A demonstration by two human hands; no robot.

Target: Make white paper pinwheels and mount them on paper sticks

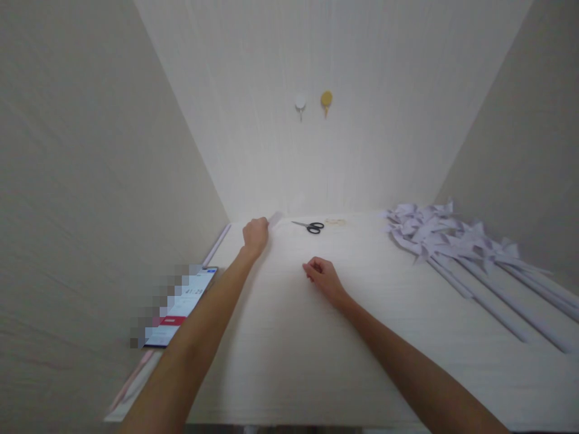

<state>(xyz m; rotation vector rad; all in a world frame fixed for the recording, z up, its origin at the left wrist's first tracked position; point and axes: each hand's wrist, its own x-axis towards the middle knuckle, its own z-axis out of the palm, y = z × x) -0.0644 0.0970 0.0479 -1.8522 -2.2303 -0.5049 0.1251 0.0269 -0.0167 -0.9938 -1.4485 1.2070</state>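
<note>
Near the back of the white table, my left hand [256, 235] is closed on a pale, blurred piece that looks like white paper [274, 219]; its exact shape is smeared. My right hand [323, 278] hovers over or rests on the middle of the table, fingers curled together, and whatever they may hold is too small to see. Beyond it lie scissors [313, 227] with black handles, their blades pointing left. A small pale yellowish item [335, 222], perhaps thin bands, sits just right of the scissors.
Several white paper pinwheels [434, 235] on rolled paper sticks are piled at the right. A phone [185, 307] leans at the left wall, with a rolled paper stick [217, 244] behind it. White [300, 102] and yellow hooks [326, 99] are on the back wall.
</note>
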